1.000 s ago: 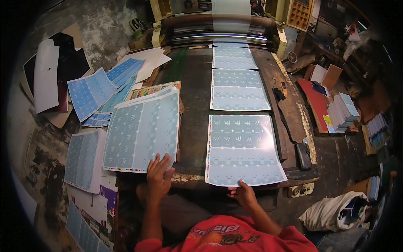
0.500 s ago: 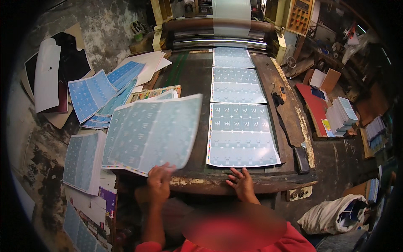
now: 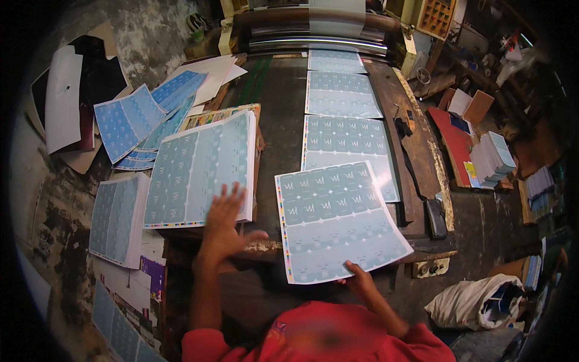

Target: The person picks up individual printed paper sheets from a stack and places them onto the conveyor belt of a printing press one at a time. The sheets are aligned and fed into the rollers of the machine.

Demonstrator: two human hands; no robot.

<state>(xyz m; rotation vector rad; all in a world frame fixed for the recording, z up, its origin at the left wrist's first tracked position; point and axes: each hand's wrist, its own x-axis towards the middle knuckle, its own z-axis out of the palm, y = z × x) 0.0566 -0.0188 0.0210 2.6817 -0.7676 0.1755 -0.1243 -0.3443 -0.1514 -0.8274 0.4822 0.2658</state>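
The right hand (image 3: 362, 282), fingers pinching the glossy pale-blue printed sheet (image 3: 336, 220), should grip lightly to avoid creasing, the left hand (image 3: 225, 228) spread wide by the thick pale-blue paper stack (image 3: 194, 171).

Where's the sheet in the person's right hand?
In the head view, the sheet is right of centre, overhanging the table's front edge, right of the thick stack; the right hand grips its near edge.
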